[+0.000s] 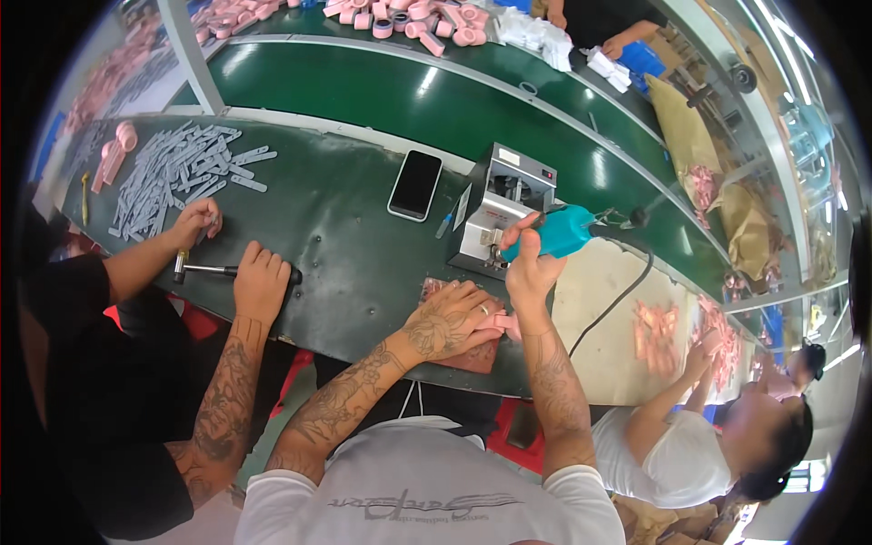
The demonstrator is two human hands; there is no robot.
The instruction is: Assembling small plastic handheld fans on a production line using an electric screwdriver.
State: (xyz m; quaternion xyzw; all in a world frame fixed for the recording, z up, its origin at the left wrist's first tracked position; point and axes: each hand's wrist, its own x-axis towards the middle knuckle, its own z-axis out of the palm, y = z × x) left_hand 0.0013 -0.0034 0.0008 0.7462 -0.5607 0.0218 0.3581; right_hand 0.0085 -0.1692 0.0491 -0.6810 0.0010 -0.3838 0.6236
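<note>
1. The left hand (451, 320) lies palm down, its fingers close together and bent over a pink part (510, 324), holding it; the thumb's grip is hidden.
2. That pink part sits at the right edge of a reddish block (472, 358), which lies on the dark green table (341, 263) in front of the person.
3. The right hand (534, 269) is wrapped around a teal power screwdriver (560, 232), raised above the table beside a grey machine (493, 213). The tool's tip is too small to make out, so I cannot tell whether it touches the machine.
4. A black cord (629, 297) runs from the screwdriver and curves down over the pale right part of the table.
5. Left of the machine lie a phone (415, 185) with a dark screen and a slim blue tool (444, 225).
6. At the left, a co-worker's one hand (262, 277) rests over the handle of a small hammer (207, 269); the other, with fingers curled, is near a heap of grey strips (177, 173).
7. At the right, pink pieces (656, 338) lie near another co-worker in a white shirt (677, 459).
8. Beyond the table runs a green conveyor belt (363, 98), with pink rolls (418, 20) piled further back.
</note>
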